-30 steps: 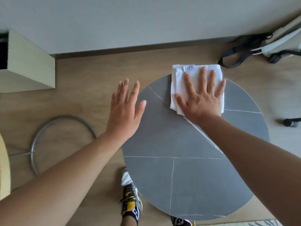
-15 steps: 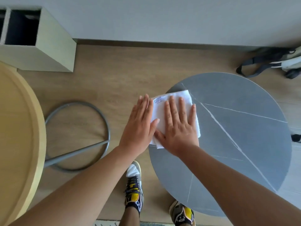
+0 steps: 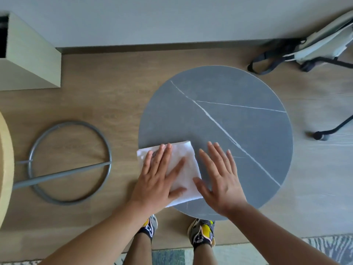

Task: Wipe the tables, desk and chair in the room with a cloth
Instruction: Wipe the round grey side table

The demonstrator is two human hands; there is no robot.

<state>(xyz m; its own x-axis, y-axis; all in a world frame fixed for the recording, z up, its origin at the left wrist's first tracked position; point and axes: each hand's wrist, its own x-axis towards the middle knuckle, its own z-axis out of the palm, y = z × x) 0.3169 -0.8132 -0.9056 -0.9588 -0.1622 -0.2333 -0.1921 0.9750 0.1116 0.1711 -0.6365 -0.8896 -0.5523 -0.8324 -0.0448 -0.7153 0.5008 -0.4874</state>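
Head view: the white cloth (image 3: 188,163) is folded and sits on the near-left part of the round grey table (image 3: 229,88), with its left corner hanging over the rim. The left grip (image 3: 158,180) is a bare hand pressed flat on top of it, fingers straight and spread, not curled round anything. The right grip (image 3: 223,178) is just beside it, also flat and spread, palm on the bare tabletop. Its thumb is right at the cloth's right edge, can't tell if it actually touches.

White veins cross the tabletop. Two sneakers (image 3: 202,232) poke out under the near rim. On the wood floor (image 3: 114,83) to the left there's a grey metal ring base (image 3: 70,122) next to a pale wooden round top (image 3: 5,159). A beige box (image 3: 28,60) stands by the wall, and a bag with black straps (image 3: 321,46) lies far right.
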